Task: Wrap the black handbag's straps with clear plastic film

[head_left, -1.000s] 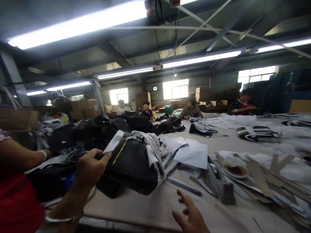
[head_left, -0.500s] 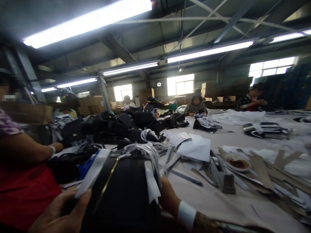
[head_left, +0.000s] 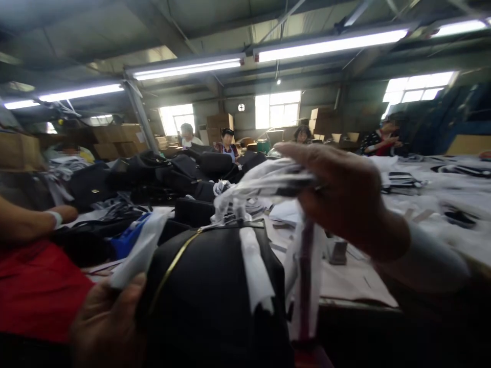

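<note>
While the head view is soft with motion blur, both hands read clearly enough.

Head view, hand pose:
- Left hand [head_left: 103,327] low at the bottom left, thumb up and pressed on the left edge of the black bag [head_left: 215,301]; its grip is closed on that edge, just under a loose white paper strip [head_left: 140,250].
- Right hand [head_left: 341,199] raised to the right of the bag, back of the hand toward the camera, wrist bent, forearm running off to the lower right. Its grip is closed around the wrapped strap [head_left: 264,184], a pale papered band that rises from the bag's top.
- Bag fills the lower middle of the view, close to the camera, at the near edge of the table [head_left: 356,281]. A gold trim [head_left: 172,266] curves across its front.
- Co-worker's forearm [head_left: 26,222] rests at the far left, apart from both hands. A pile of dark bags [head_left: 164,174] lies behind on the table.

Against the earlier frames:
- Half a second ago the right hand lay low against the bag's right side; now it is up, with the strap pulled up from the bag's top.
- Left hand stays at the bag's left edge.
- Bag has come nearer than a second ago, when the left hand alone held it out over the table.
</note>
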Available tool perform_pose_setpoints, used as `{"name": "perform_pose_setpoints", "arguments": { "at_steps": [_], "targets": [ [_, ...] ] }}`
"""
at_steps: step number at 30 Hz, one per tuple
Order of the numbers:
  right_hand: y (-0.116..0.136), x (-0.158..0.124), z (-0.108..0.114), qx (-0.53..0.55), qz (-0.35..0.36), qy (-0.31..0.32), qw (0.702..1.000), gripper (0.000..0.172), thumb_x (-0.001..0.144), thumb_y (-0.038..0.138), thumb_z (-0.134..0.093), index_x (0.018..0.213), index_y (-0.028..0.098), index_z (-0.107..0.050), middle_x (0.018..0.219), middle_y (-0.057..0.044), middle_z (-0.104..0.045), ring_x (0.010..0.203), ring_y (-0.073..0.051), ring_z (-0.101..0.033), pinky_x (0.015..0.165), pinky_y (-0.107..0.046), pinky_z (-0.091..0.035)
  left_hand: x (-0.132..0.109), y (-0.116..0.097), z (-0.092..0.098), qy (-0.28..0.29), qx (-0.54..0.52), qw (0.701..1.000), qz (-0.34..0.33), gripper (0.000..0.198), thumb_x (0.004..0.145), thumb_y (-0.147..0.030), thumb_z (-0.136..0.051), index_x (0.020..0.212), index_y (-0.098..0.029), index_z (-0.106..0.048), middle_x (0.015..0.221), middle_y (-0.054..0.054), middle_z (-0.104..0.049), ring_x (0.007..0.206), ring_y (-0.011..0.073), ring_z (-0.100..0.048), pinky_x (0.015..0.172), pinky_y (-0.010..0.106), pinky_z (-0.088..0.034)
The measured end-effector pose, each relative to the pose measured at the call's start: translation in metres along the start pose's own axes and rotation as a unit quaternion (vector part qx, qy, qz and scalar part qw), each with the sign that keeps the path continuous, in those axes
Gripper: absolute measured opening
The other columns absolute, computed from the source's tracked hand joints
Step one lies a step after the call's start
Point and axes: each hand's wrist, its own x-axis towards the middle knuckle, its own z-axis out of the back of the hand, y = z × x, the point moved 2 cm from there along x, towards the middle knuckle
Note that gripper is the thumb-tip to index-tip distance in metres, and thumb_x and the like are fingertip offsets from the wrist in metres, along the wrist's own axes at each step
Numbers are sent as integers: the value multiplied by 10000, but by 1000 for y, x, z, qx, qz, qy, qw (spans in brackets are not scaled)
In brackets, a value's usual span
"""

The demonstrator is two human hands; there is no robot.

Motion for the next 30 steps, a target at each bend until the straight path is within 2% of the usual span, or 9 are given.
{"name": "perform_pose_setpoints", "arguments": {
  "at_steps": [2, 4, 8, 11, 13, 17, 20, 25, 30],
  "targets": [
    [-6, 18, 20, -6, -93, 37, 995, 428, 889, 293, -528, 1189, 47, -708, 1096, -19, -750, 1024, -159, -688, 793, -251, -474, 3, -24, -28, -45, -79, 996, -4, 509, 906, -632, -428, 1320, -354, -528, 982, 26, -746, 856, 304, -740, 731, 464, -636],
    [-14, 21, 24, 70, -218, 119, 966, 442, 863, 303, -568, 1128, -28, -694, 1006, -34, -752, 810, -100, -700, 654, -191, -449, 7, -45, -60, -75, -129, 989, -15, 404, 855, -638, -554, 1042, -282, -587, 943, 30, -713, 826, 267, -705, 745, 400, -603],
    [-26, -33, -5, 343, -447, 215, 798, 379, 791, 230, -710, 1133, 68, -717, 721, 28, -700, 474, -39, -569, 501, -155, -435, 4, -44, -123, -7, -59, 998, -18, 349, 816, -634, -511, 820, -285, -513, 780, 28, -647, 750, 246, -631, 717, 371, -532],
    [-27, -112, -44, 442, -570, 196, 665, 400, 702, 216, -759, 1090, 129, -707, 778, 2, -717, 577, -88, -621, 526, -160, -453, 3, -13, -146, 94, 14, 995, 12, 394, 777, -638, -505, 654, -294, -358, 567, -5, -475, 606, 240, -539, 608, 366, -462],
    [-23, -159, -67, 471, -609, 176, 614, 393, 694, 230, -759, 1069, 130, -699, 847, -25, -724, 727, -133, -667, 643, -191, -496, 10, 5, -143, 144, 30, 989, 22, 449, 785, -674, -515, 636, -284, -351, 557, -10, -444, 601, 239, -522, 591, 356, -434],
    [-19, -202, -80, 456, -563, 190, 663, 422, 714, 306, -806, 1093, 155, -698, 919, -38, -717, 871, -224, -671, 797, -300, -530, 26, 14, -123, 334, -100, 937, -33, 437, 836, -678, -575, 890, -247, -621, 862, 48, -681, 861, 280, -647, 766, 351, -511],
    [-33, -206, -68, 427, -587, 157, 670, 449, 744, 432, -828, 1096, 174, -723, 913, -49, -733, 886, -254, -677, 828, -335, -539, 25, 17, -127, 414, -217, 879, -93, 523, 801, -551, -701, 1213, -239, -621, 1210, 88, -686, 1115, 314, -631, 981, 364, -497],
    [-67, -220, -45, 370, -655, 43, 658, 491, 784, 449, -828, 1211, 236, -713, 876, -32, -742, 795, -203, -687, 870, -333, -556, 8, 37, -171, 328, -196, 924, -25, 408, 758, -317, -725, 1142, -185, -689, 1111, 69, -729, 1101, 311, -631, 968, 379, -498],
    [-64, -241, -29, 364, -637, 133, 667, 510, 825, 483, -770, 1269, 241, -699, 1193, -105, -725, 1059, -303, -682, 986, -427, -533, -9, 48, -183, 314, -247, 916, 29, 251, 854, -377, -670, 977, -167, -731, 975, 57, -744, 971, 281, -655, 887, 359, -511]
  ]
}}
